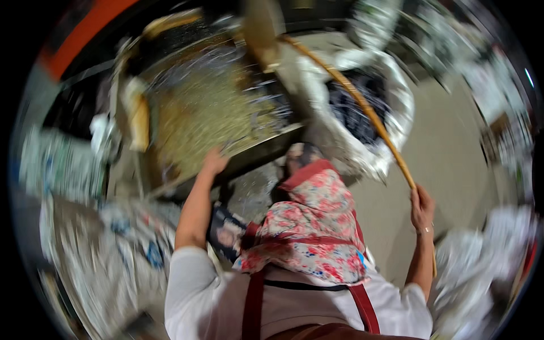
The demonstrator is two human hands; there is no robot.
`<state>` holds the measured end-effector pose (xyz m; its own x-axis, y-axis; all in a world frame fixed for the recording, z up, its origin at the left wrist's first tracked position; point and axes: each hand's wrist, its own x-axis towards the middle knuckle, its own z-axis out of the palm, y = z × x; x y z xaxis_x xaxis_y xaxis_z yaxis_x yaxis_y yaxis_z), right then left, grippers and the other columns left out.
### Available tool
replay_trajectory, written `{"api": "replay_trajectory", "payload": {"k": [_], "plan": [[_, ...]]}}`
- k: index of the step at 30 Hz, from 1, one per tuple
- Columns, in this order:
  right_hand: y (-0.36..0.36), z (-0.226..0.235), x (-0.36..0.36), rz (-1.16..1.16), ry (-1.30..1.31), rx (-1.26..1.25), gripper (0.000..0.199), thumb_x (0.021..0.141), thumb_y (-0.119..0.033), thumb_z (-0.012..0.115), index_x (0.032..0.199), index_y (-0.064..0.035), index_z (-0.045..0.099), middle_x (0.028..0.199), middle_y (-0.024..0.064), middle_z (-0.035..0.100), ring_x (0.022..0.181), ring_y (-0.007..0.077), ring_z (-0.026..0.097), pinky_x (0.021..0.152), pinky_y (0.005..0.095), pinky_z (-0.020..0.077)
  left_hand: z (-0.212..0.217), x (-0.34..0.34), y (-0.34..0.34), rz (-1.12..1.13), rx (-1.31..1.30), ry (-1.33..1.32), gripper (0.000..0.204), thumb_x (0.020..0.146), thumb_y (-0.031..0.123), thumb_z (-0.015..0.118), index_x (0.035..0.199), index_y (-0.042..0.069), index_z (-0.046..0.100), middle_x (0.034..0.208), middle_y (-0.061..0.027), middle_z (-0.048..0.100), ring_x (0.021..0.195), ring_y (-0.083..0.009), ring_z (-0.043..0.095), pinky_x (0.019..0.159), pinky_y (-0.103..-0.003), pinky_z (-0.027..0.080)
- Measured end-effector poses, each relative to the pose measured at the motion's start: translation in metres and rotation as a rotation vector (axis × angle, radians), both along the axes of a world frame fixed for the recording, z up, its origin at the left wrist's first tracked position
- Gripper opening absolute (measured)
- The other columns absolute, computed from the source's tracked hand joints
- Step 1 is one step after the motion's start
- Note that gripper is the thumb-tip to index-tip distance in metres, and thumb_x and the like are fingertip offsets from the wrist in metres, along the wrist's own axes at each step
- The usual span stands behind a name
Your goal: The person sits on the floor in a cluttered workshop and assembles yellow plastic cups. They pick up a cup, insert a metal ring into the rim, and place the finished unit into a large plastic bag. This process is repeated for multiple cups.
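Tray (238, 164), large, shallow, dark metal, rectangular with a raised rim; it sits at upper centre, filled with a yellowish-green granular mass (198, 113) of coarse, loose texture, blurred by motion. Near rim tilts down toward the person.

Sack (391, 113), white woven plastic, mouth rolled wide open, crinkled walls; it stands just right of the tray and holds dark, glossy blue-black scraps (357, 107).

Floor (453, 158), smooth pale concrete, right of the sack.

Heaps of pale bagged or bundled material (85, 238), crumpled, printed in white and blue, lie to the lower left; another whitish heap (481, 266) lies lower right. Detail too blurred to tell.

Headscarf (317, 226), soft cotton, red-and-pink floral print on a light ground, worn by a person in a pale shirt with dark red apron straps (252, 300).

Pole (362, 107), long, slender, tan wood or bamboo, slightly curved by the lens, runs from upper centre across the sack's mouth down to the right.

Left hand (215, 161), fingers curled over the tray's near rim, touching it; how tight the hold is cannot be told.

Right hand (422, 207), closed in a fist round the pole's lower part, a pale band at the wrist.
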<state>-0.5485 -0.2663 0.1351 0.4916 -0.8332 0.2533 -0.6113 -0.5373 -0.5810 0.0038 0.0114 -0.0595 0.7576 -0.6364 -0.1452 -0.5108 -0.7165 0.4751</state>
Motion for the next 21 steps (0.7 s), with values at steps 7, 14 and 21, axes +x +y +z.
{"api": "replay_trajectory", "payload": {"k": [7, 14, 21], "plan": [[-0.033, 0.095, 0.242, 0.448, 0.386, -0.364, 0.035, 0.089, -0.008, 0.045, 0.123, -0.0137, 0.049, 0.101, 0.019, 0.06, 0.09, 0.0309, 0.06, 0.074, 0.0334, 0.0469, 0.039, -0.077, 0.002, -0.158, -0.169, 0.07, 0.054, 0.075, 0.025, 0.061, 0.121, 0.002, 0.046, 0.115, -0.021, 0.053, 0.102, -0.0328, 0.054, 0.088, -0.039, 0.043], [-0.106, 0.059, 0.583, 0.555, 0.693, -0.681, 0.028, 0.085, -0.015, 0.038, 0.107, -0.0165, 0.055, 0.087, 0.0173, 0.062, 0.083, 0.0357, 0.06, 0.068, 0.0434, 0.0485, 0.057, -0.073, 0.006, -0.149, -0.319, 0.251, 0.051, 0.079, 0.026, 0.059, 0.123, 0.004, 0.044, 0.119, -0.0178, 0.049, 0.101, -0.0363, 0.052, 0.086, -0.041, 0.042], [-0.077, -0.019, 0.82, 0.765, 1.001, -0.769, 0.022, 0.083, -0.014, 0.045, 0.093, -0.007, 0.064, 0.098, 0.0135, 0.063, 0.09, 0.0297, 0.061, 0.075, 0.0372, 0.0505, 0.036, -0.019, -0.006, 0.141, -0.139, 0.466, 0.053, 0.081, 0.028, 0.056, 0.126, 0.005, 0.039, 0.122, -0.021, 0.047, 0.11, -0.0395, 0.046, 0.09, -0.042, 0.04]]}}
